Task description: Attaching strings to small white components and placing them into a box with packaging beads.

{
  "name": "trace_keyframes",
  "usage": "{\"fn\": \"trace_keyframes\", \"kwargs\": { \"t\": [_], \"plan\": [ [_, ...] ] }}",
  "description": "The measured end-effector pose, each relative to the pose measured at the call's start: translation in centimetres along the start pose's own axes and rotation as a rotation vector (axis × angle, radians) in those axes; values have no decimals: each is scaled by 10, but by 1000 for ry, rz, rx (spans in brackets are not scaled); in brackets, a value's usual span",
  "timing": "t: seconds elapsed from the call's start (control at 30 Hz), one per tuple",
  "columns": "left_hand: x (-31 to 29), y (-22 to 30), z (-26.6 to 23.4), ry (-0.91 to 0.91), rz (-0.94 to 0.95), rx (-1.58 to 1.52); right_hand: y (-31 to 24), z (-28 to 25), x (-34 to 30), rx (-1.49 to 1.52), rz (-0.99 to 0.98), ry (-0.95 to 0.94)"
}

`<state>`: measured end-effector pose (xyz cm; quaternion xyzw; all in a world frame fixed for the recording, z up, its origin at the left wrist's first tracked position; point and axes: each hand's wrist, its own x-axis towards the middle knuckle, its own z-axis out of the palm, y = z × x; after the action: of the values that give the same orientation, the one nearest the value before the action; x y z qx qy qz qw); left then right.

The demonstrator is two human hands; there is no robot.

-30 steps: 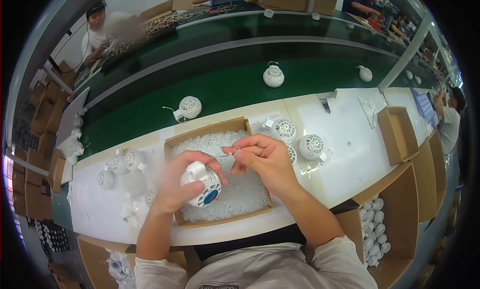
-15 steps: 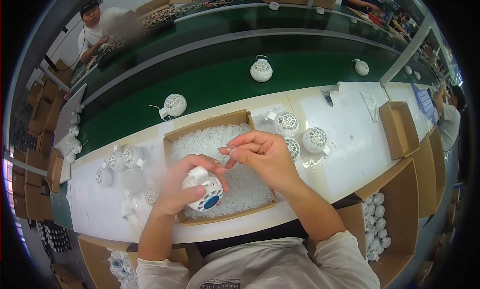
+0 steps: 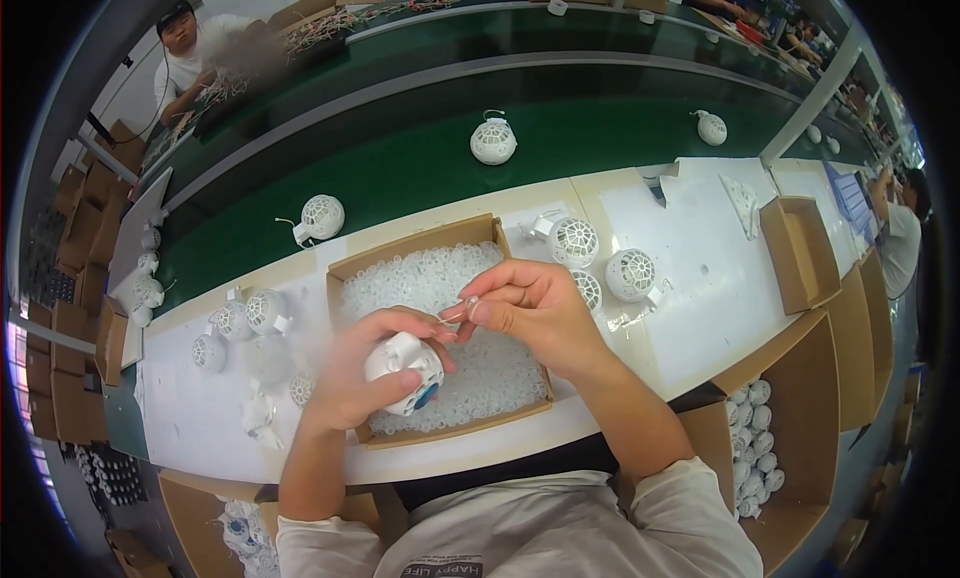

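Observation:
My left hand (image 3: 345, 373) is wrapped round a white perforated ball-shaped housing (image 3: 400, 363), which has a blocky white cap and a blue round part low on its side. A thin pale cord (image 3: 452, 321) runs from near my left fingertips to my right hand. With thumb and fingers, my right hand (image 3: 525, 303) pinches a small clear piece (image 3: 472, 303), its exact shape partly hidden. Both hands are above an open cardboard box (image 3: 342, 270) filled with small clear plastic pieces (image 3: 410, 278).
Latticed white balls stand right of the box (image 3: 630, 275) and at its left (image 3: 266, 312). Beyond the table, a green conveyor belt (image 3: 400, 158) carries more balls (image 3: 493, 141). An open carton (image 3: 800, 408) of balls is at lower right. Other people work across and at far right.
Balls on the belt have shifted left. The housing in my left hand has turned a little, showing less of its blue part. My right fingers have moved slightly right with the clear piece.

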<state>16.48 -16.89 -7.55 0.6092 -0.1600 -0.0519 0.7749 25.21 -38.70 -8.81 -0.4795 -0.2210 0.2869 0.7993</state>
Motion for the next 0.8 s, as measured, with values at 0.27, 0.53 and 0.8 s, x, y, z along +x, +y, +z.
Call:
{"fn": "trace_keyframes", "kwargs": {
  "t": [0.27,0.53,0.8],
  "plan": [
    [3,5,5,97,32,564,-15,-1,-3,-1062,-608,104],
    [2,5,7,-10,118,786,1,6,-2,-805,-455,12],
    [-4,1,15,-70,-78,200,0,8,-5,-556,-368,-99]
  ]
}}
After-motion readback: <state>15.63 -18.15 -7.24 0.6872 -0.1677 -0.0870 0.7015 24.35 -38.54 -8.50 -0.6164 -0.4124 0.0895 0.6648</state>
